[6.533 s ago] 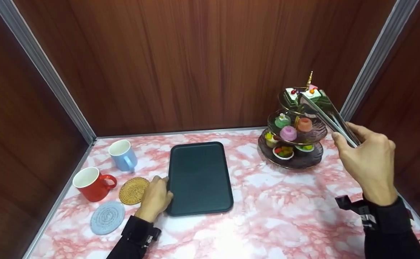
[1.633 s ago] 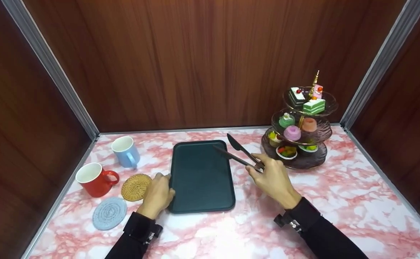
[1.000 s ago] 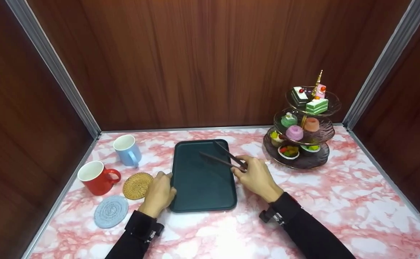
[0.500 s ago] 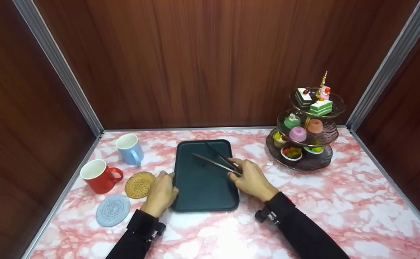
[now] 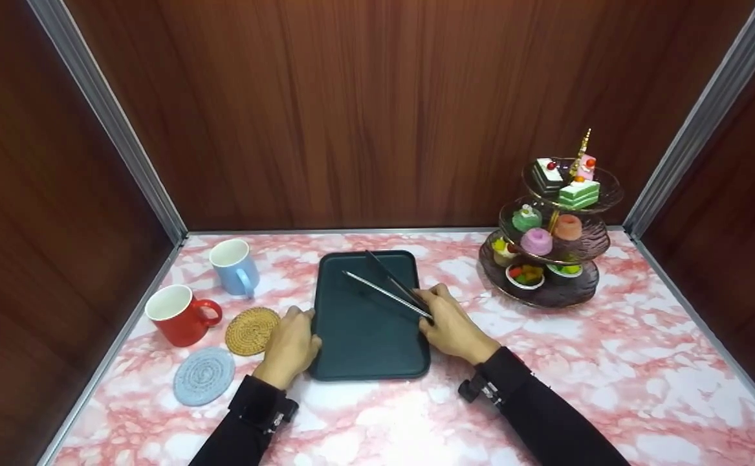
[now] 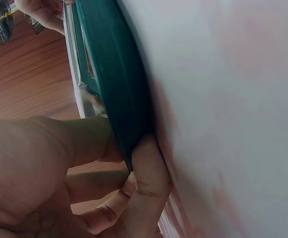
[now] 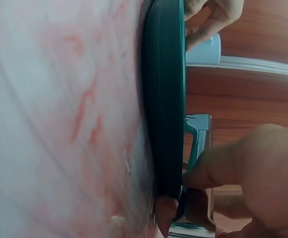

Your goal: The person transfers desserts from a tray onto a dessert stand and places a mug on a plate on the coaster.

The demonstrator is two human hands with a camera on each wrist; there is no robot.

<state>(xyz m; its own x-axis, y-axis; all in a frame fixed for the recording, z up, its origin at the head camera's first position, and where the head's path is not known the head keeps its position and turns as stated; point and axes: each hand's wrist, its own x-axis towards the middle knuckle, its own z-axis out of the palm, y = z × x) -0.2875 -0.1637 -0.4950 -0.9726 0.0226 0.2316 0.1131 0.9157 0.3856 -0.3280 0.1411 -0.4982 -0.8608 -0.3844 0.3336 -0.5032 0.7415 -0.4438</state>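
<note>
A dark green rectangular tray lies on the table. My left hand grips its left edge; in the left wrist view, a finger is curled under the rim. Metal tongs lie slantwise on the tray, arms apart, with nothing between them. My right hand is at the tray's right edge, over the tongs' near end. In the right wrist view, its thumb meets the rim and a fingertip shows below it, pinching the tray. Whether this hand also touches the tongs is hard to tell.
A three-tier stand with cakes and small desserts is at the back right. To the left are a blue mug, a red mug, a woven tan coaster and a grey-blue coaster. Wooden panels enclose the table.
My right hand has come from the stand to the tray, laid the tongs down on it and taken the right edge. The left hand has stayed at the left edge.
</note>
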